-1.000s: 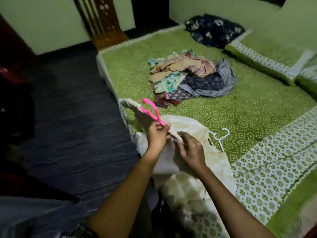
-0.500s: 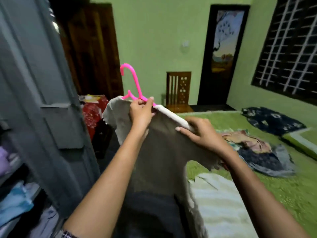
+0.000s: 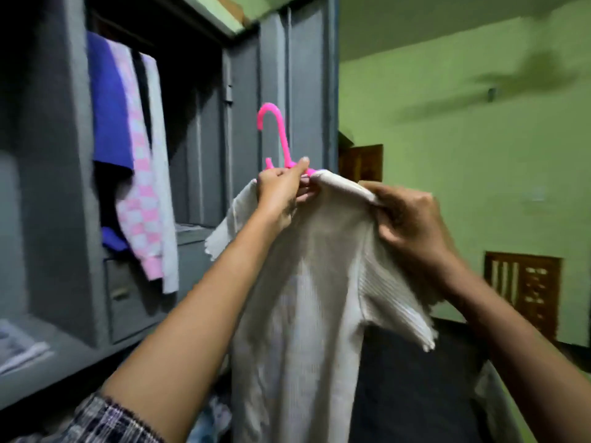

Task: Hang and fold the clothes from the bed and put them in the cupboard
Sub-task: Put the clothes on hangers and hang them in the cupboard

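Your left hand (image 3: 281,190) is pinching the pink hanger (image 3: 283,139), your right hand (image 3: 411,220) gripping the cream top (image 3: 307,298) (cupboard (image 3: 57,187) at ten o'clock).

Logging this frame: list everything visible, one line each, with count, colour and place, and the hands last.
hanger: one, pink, held up in front of the cupboard, hook free
top: one, cream, ribbed, draped on the hanger
cupboard: one, grey, left, open
hanging garments: three, blue, pink-and-white checked, pale grey, inside the cupboard, upper part
folded clothes: count unclear, pale, shelf at lower left
carved wooden panel: one, brown, low against the wall, right
wall: green, right
sleeve: one, checked, bottom left
left hand: pinches the hanger's neck
right hand: grips the top's shoulder
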Tool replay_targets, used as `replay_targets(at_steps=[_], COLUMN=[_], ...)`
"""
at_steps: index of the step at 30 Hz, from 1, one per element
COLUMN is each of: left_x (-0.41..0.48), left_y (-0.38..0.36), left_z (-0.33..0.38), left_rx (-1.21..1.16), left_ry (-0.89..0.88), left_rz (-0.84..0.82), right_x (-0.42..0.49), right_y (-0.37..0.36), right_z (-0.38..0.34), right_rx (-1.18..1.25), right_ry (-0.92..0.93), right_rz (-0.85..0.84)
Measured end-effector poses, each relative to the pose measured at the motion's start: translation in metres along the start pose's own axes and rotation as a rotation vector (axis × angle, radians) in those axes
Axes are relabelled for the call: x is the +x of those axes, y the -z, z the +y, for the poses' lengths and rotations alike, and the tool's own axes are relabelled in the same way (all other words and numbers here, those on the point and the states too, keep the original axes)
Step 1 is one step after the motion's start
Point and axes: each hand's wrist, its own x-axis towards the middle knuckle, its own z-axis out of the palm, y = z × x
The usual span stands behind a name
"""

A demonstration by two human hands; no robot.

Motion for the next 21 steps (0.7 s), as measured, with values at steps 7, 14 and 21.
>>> replay_targets(at_steps=[7,14,21], left_x=[0.082,0.166,0.222], left_y=[0.059,0.117,0.161], left_z=[0.06,0.097,0.12], left_rx=[0.195,0.47,0.762], left_ry=[-0.147,-0.393,-0.589], left_rz=[0.114,0.363,0.68], right_x=[0.116,0.23,0.315], right_y=[-0.083,-0.13,-0.198], right_z=[0.005,0.027,0.058], right_rx=[-0.098,-0.058,0.123], right_ry=[0.049,0.046,0.023], right_rz=[0.112,0.272,0.349])
